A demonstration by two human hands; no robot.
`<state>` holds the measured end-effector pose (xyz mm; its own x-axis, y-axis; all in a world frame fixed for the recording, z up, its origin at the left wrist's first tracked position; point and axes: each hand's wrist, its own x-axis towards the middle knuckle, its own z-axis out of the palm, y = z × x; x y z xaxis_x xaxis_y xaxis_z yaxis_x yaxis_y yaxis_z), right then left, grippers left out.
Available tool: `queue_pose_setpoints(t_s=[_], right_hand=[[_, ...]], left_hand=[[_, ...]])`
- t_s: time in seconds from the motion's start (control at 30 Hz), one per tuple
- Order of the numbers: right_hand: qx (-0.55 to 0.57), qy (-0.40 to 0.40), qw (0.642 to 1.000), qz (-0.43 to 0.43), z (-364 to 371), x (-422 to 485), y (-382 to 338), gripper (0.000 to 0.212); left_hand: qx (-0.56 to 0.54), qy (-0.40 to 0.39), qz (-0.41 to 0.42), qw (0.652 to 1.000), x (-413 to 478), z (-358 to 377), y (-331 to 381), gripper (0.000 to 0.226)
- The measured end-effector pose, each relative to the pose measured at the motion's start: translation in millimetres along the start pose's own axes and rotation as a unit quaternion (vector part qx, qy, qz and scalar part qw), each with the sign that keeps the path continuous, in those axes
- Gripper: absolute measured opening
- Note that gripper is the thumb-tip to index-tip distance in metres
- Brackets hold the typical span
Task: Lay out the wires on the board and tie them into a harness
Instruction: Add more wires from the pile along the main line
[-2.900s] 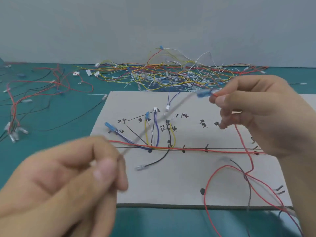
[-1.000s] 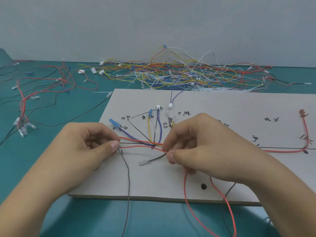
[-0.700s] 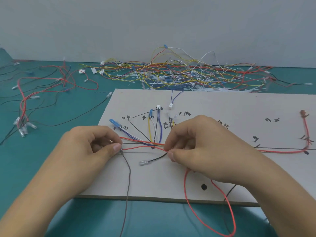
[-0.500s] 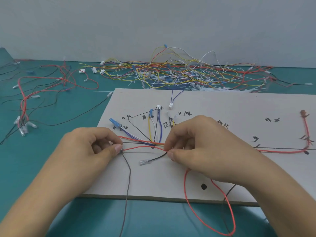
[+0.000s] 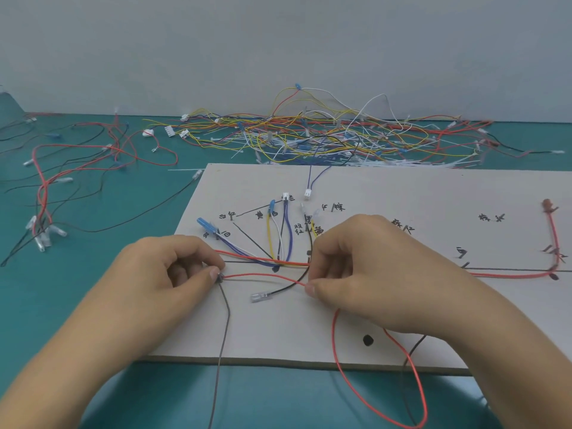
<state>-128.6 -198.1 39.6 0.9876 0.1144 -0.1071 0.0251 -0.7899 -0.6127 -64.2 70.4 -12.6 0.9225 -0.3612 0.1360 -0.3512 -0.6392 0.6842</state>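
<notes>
Red wire (image 5: 263, 274): runs left to right just below the centre of the frame, low over the board (image 5: 402, 187), pinched at both ends. Looks thin, light and limp, yet springy enough to keep a curl, as in its slack looping off the board's near edge at lower right. Probably slick in its insulation and prone to sliding off line; best taken between thumb and fingertip, close to the spot being placed. No tugging at crimped ends, likely the weak points.

Left hand (image 5: 161, 274): curled, thumb and forefinger nipping the wire's left end together with a grey wire (image 5: 227, 320) that hangs down past the board's near edge. Right hand (image 5: 356, 267): curled likewise, thumb and forefinger gripping the red wire's right end.

Just above, between the hands: laid wires (image 5: 278, 261) along the drawn trunk line, with yellow, white and blue branches fanning upward. Just below: a black wire (image 5: 288, 287) ending in a clear-sleeved terminal.

Upper middle, behind the board: a heap of loose wires (image 5: 325, 140) on the teal worktop (image 5: 93, 243).
</notes>
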Motion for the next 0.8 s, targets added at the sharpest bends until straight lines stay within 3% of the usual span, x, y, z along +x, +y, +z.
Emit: queue_pose_setpoints(t_s=[0.4, 0.53, 0.67, 0.8], right_hand=[[-0.019, -0.012, 1.000, -0.002, 1.5, -0.8, 2.7, 0.008], [-0.025, -0.013, 1.000, -0.003, 2.3, 0.2, 3.6, 0.008], [-0.021, -0.017, 1.000, -0.001, 3.4, 1.9, 4.5, 0.008], [0.001, -0.004, 1.000, -0.003, 4.3, 5.4, 4.3, 0.008]], left_hand=[[0.025, -0.023, 0.066, 0.997, 16.6, -8.0, 24.0, 0.016], [0.033, -0.077, 0.116, 0.990, 34.9, -7.8, 43.8, 0.007], [0.046, -0.192, 0.184, 0.963, 61.1, 2.9, 65.9, 0.008], [0.015, -0.179, 0.262, 0.948, 70.3, 25.5, 74.4, 0.011]])
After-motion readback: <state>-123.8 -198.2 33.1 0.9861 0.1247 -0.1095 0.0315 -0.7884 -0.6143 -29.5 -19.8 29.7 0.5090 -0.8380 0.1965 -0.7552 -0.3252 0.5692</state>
